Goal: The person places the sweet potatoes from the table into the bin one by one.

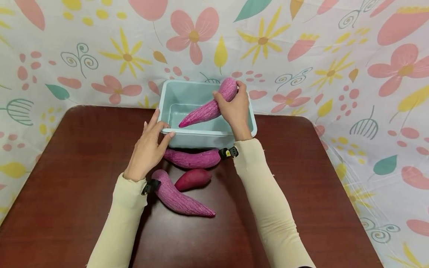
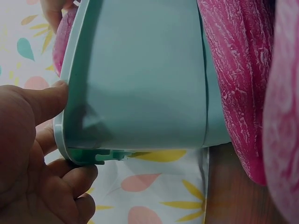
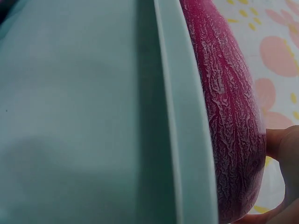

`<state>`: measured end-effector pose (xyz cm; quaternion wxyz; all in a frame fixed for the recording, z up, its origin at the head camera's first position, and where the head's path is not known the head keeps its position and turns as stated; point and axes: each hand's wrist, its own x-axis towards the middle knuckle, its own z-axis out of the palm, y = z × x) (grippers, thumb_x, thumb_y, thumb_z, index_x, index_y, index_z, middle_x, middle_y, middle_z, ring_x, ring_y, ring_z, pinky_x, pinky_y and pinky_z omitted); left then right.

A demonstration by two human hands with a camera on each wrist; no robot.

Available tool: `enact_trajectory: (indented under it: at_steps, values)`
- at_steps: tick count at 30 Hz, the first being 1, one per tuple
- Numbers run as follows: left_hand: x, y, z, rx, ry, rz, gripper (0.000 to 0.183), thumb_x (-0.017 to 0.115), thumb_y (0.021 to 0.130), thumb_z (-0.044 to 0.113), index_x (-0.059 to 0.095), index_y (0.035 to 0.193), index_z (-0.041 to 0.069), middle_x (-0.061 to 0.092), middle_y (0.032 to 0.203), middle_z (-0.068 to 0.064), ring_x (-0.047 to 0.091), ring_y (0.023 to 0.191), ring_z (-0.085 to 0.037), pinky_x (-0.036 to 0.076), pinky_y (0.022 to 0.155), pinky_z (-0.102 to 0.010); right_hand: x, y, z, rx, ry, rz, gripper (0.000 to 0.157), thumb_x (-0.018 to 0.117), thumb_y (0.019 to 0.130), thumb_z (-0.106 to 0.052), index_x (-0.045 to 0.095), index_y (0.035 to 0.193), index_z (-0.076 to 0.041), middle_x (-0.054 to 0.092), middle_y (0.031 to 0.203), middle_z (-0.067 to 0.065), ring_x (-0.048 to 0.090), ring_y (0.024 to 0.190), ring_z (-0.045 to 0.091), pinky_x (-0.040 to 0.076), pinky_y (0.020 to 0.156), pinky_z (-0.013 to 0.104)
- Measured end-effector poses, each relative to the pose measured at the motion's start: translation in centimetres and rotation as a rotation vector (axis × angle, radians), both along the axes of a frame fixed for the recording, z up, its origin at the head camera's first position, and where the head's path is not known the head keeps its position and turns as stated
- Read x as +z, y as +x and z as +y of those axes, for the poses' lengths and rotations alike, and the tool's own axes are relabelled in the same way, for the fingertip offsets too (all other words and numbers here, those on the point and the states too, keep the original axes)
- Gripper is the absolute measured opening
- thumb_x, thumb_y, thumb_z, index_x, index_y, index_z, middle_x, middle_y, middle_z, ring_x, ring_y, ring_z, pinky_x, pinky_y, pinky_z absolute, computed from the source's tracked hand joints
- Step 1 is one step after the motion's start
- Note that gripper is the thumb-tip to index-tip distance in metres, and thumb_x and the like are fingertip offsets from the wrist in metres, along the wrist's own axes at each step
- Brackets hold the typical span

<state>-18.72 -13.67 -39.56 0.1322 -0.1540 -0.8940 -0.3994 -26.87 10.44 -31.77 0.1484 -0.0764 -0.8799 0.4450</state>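
My right hand (image 1: 236, 109) grips a wrinkled purple sweet potato (image 1: 206, 111) by its thick end, thumb on one side and fingers on the other. Its narrow tip slants down to the left over a light blue plastic bin (image 1: 201, 140). At the bin's front left corner, my left hand (image 1: 145, 149) holds the rim; the left wrist view shows the thumb (image 2: 51, 100) on the rim and fingers curled at the corner. In the right wrist view, the held sweet potato (image 3: 229, 107) is partly hidden behind the rim.
In front of the bin lie a long purple sweet potato (image 1: 194, 159), a smaller smooth dark red one (image 1: 194, 179) and a curved purple one (image 1: 182, 201), on a dark brown wooden table (image 1: 83, 156). A flower-patterned cloth (image 1: 127, 29) hangs behind the bin.
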Motion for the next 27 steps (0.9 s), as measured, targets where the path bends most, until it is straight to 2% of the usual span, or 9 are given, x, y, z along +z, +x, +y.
enact_trajectory:
  at_steps: [9, 16, 22, 27]
  values:
    - [-0.1, 0.1, 0.0, 0.001, -0.003, -0.012, 0.034, 0.051, 0.096, 0.039, 0.054, 0.113, 0.01, 0.014, 0.161, -0.004, 0.018, 0.148, -0.026, 0.011, 0.123, -0.046, -0.7, -0.2, -0.2, 0.001, 0.022, 0.003, 0.082, 0.068, 0.081, -0.044, 0.03, 0.145, -0.01, 0.048, 0.138, 0.011, 0.051, 0.123, 0.022, 0.046, 0.102, 0.036]
    - [0.0, 0.0, 0.0, 0.005, -0.008, -0.021, 0.035, 0.051, 0.096, 0.04, 0.054, 0.115, 0.01, 0.012, 0.161, -0.002, 0.017, 0.149, -0.027, 0.015, 0.121, -0.05, -0.6, -0.1, -0.2, -0.013, 0.08, -0.051, 0.079, 0.065, 0.083, -0.046, 0.03, 0.146, -0.013, 0.041, 0.148, 0.01, 0.039, 0.137, 0.024, 0.034, 0.114, 0.037]
    - [0.1, 0.1, 0.0, 0.002, -0.005, -0.011, 0.034, 0.051, 0.096, 0.039, 0.055, 0.115, 0.01, 0.013, 0.161, -0.004, 0.02, 0.148, -0.027, 0.012, 0.123, -0.047, -0.6, 0.5, 0.0, 0.015, 0.103, -0.058, 0.079, 0.065, 0.083, -0.047, 0.031, 0.145, -0.012, 0.041, 0.148, 0.009, 0.038, 0.138, 0.024, 0.033, 0.115, 0.037]
    - [0.1, 0.0, 0.1, -0.003, -0.001, -0.003, 0.033, 0.052, 0.096, 0.038, 0.055, 0.114, 0.009, 0.014, 0.161, -0.005, 0.023, 0.147, -0.027, 0.011, 0.123, -0.046, -0.5, 1.6, 0.3, 0.054, 0.109, -0.048, 0.079, 0.064, 0.084, -0.048, 0.03, 0.146, -0.012, 0.039, 0.15, 0.009, 0.036, 0.14, 0.024, 0.033, 0.115, 0.04]
